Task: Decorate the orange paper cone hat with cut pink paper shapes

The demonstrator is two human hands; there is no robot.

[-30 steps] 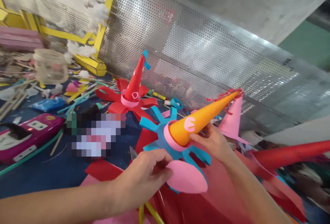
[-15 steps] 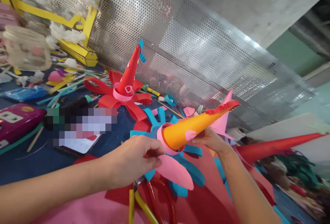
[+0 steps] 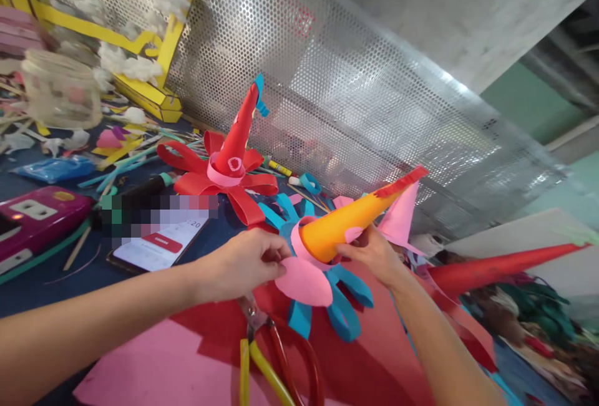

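Note:
Between the thumb and fingers of my left hand is a pink leaf-shaped paper piece. My right hand closes on the side of an orange paper cone, near a small pink spot on it. The cone has a fringed red strip at its tip, a pink ring at its base and blue paper loops spread around it. Below my left hand lie pliers with yellow handles and scissors with red handles, partly overlapping. Red and pink sheets lie underneath.
A red cone with red loops stands behind. To the left are a phone, a purple power strip, a clear jar and paper scraps. A pink cone and a long red cone stand right. Perforated metal sheeting rises behind.
The orange cone has tilted and turned slightly in my right hand, whose fingers now show on its side. My left hand has shifted the pink leaf piece a little up and left.

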